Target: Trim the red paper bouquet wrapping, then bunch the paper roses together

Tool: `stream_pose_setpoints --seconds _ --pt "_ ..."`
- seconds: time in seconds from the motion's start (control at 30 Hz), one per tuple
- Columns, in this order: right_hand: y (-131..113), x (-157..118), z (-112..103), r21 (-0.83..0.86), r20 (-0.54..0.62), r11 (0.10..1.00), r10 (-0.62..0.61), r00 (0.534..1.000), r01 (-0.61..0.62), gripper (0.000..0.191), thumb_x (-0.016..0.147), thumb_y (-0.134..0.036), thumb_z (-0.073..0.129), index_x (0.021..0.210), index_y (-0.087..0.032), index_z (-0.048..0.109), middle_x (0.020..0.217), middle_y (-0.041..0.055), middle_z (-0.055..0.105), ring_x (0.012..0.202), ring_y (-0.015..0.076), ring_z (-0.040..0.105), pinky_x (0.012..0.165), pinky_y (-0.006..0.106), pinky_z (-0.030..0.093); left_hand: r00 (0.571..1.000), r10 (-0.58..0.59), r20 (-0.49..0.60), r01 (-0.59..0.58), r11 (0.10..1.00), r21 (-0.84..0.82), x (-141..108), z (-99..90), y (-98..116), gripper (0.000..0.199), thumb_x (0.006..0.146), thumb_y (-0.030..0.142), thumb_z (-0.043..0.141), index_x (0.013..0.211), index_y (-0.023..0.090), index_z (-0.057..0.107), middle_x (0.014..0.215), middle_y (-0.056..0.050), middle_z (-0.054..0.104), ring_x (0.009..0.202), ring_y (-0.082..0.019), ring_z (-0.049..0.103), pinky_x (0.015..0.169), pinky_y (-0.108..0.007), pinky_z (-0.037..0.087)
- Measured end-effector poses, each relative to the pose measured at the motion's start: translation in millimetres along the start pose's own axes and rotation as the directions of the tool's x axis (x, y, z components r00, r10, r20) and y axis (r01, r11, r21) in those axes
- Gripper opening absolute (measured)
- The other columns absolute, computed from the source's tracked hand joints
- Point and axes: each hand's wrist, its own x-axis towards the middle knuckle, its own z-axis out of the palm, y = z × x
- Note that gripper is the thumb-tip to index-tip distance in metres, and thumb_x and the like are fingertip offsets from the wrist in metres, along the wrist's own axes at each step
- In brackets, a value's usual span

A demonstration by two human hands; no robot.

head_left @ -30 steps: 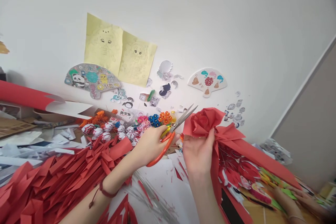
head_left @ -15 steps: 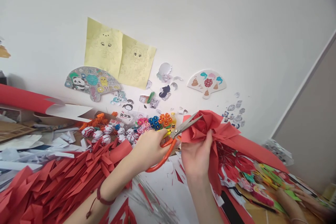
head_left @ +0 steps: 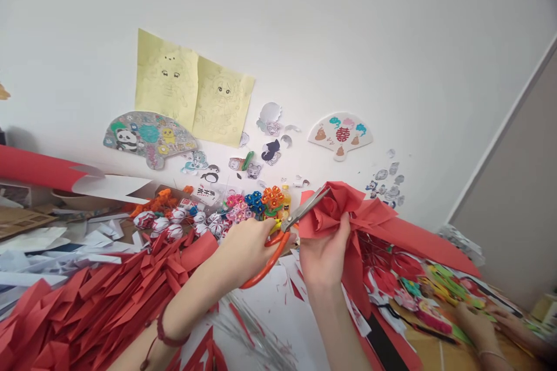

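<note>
Scissors (head_left: 273,259) with orange handles are gripped in my left hand (head_left: 246,249), which wears a dark red cord bracelet. The blades point up and to the right and lie against the edge of a red paper flower (head_left: 333,208). My right hand (head_left: 324,252) closes around the flower from below, thumb on its near side. Folded red paper spreads from the flower toward the right. Some of my left fingers are hidden behind the scissor handles.
At left lie a heap of folded red paper strips (head_left: 100,301) and white paper scraps (head_left: 65,249). Behind stand small colourful flowers (head_left: 255,202). Thin wires (head_left: 256,324) lie on white paper in front. Another person's hands (head_left: 476,324) work at the lower right.
The scissor blades have come closer together at the flower's edge. My hands have hardly moved. The view has shifted slightly, and the other person's hands have moved a little.
</note>
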Motion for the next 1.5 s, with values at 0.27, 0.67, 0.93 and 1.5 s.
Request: stream_pose_setpoints --seconds 0.27,0.67,0.93,1.5 --pt "4 1 3 0.029 -0.052 0.996 -0.082 0.995 0.083 0.049 0.087 -0.052 0.049 0.129 -0.028 0.054 0.128 0.0016 0.06 0.115 0.0182 0.058 0.102 0.038 0.044 1.0 -0.008 0.008 0.007 0.992 0.124 -5 -8.3 1 0.052 0.089 0.067 0.028 0.069 0.022 0.046 0.065 -0.007 0.06 0.059 -0.024 0.056 0.053 -0.028 0.023" --pt "5 1 2 -0.023 -0.048 0.989 -0.145 0.988 0.144 0.044 0.088 -0.051 0.045 0.127 -0.031 0.056 0.132 -0.0007 0.057 0.118 0.0165 0.056 0.099 0.035 0.046 0.998 -0.014 0.063 0.012 0.999 0.037 -6 -9.0 6 0.052 0.09 0.064 0.027 0.062 0.021 0.035 0.061 -0.003 0.054 0.052 -0.016 0.038 0.053 -0.028 0.021" --pt "6 2 3 0.014 -0.065 0.988 -0.154 0.986 0.155 0.046 0.089 -0.049 0.048 0.131 -0.032 0.052 0.132 -0.0013 0.057 0.117 0.0159 0.056 0.101 0.035 0.045 0.997 0.057 0.055 -0.056 0.998 -0.016 -7 -11.8 1 0.055 0.091 0.063 0.029 0.058 0.02 0.027 0.051 0.002 0.04 0.049 -0.012 0.021 0.051 -0.028 0.017" --pt "4 1 4 0.009 -0.043 0.993 -0.12 0.992 0.121 0.044 0.089 -0.05 0.046 0.126 -0.029 0.057 0.129 0.0002 0.059 0.116 0.0174 0.056 0.1 0.037 0.046 0.993 0.086 0.079 -0.077 0.991 -0.11 -7 -6.9 -2 0.054 0.092 0.062 0.03 0.059 0.018 0.031 0.054 0.003 0.042 0.052 -0.01 0.022 0.051 -0.027 0.018"
